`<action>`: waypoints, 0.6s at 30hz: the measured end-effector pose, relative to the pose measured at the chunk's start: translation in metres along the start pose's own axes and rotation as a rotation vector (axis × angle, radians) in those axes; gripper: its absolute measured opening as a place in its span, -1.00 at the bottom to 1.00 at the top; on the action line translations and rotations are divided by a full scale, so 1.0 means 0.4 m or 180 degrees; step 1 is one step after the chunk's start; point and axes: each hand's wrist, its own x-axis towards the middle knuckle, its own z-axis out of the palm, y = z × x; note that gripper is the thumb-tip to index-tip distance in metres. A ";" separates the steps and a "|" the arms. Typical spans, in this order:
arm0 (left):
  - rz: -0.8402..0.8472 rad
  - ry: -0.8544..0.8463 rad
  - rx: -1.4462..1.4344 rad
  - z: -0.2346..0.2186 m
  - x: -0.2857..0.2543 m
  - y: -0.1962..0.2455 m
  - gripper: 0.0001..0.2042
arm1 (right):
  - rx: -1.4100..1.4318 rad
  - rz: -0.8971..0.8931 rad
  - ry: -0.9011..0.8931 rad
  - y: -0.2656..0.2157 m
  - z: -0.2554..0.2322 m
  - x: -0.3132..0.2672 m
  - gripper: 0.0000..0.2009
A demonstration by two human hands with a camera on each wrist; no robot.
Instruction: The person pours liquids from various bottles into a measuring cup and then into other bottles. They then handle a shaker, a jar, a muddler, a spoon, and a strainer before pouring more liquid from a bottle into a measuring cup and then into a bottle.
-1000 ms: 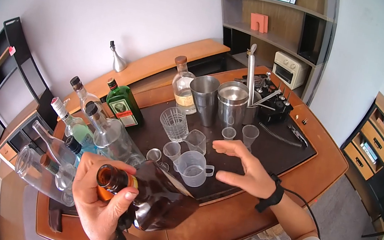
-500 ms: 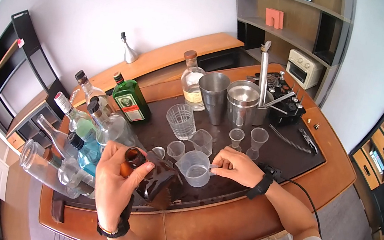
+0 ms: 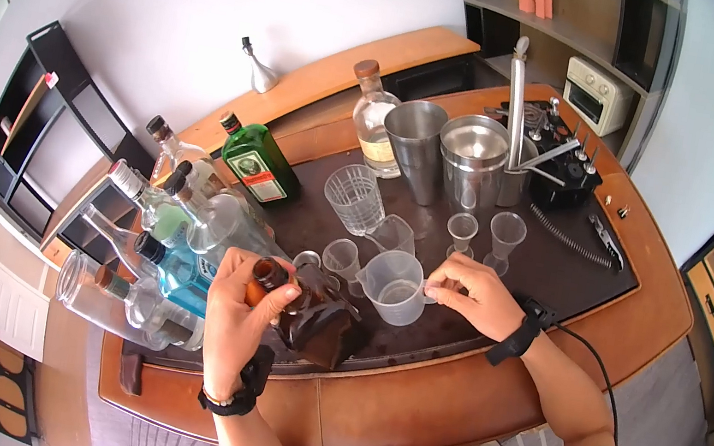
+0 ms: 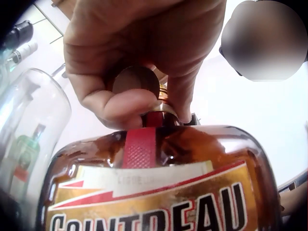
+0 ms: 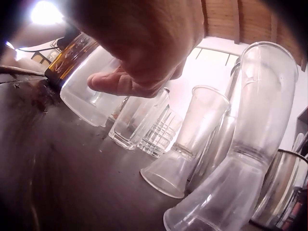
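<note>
Left hand [image 3: 234, 325] grips brown bottle [image 3: 317, 327] by neck; right hand [image 3: 478, 296] pinches clear cup [image 3: 391, 292] by handle; likely pour preparation, next needing controlled tilt.

Left hand [image 3: 236, 311] in curled grip, thumb opposite fingers; right hand [image 3: 481, 301] pinching, fingers bent.

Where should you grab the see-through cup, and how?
Probably by its handle, pinched from the right: it sticks out that way, towards the right hand, while the brown bottle is on the other side of the cup.
</note>
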 end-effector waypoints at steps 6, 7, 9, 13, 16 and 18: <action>-0.0081 -0.0152 -0.0037 -0.002 0.008 0.003 -0.80 | 0.0044 -0.0057 0.0178 -0.012 -0.006 -0.008 -0.90; 0.0012 -0.0153 0.0026 -0.003 0.010 -0.008 -0.81 | 0.0039 -0.0092 0.0196 -0.013 -0.005 -0.008 -0.90; -0.0078 -0.0111 -0.0069 0.002 0.006 -0.010 -0.81 | 0.0019 -0.0108 0.0213 -0.018 -0.007 -0.010 -0.90; -0.0297 -0.0038 -0.0292 0.002 0.000 -0.038 -0.80 | -0.0050 -0.0206 0.0272 -0.026 -0.013 -0.012 -0.89; -0.0167 0.0101 -0.0240 0.011 -0.005 -0.052 -0.80 | 0.0036 -0.0246 0.0311 -0.029 -0.016 -0.014 -0.88; -0.0171 0.0180 -0.0264 0.018 -0.009 -0.050 -0.80 | -0.0013 -0.0270 0.0337 -0.032 -0.018 -0.015 -0.86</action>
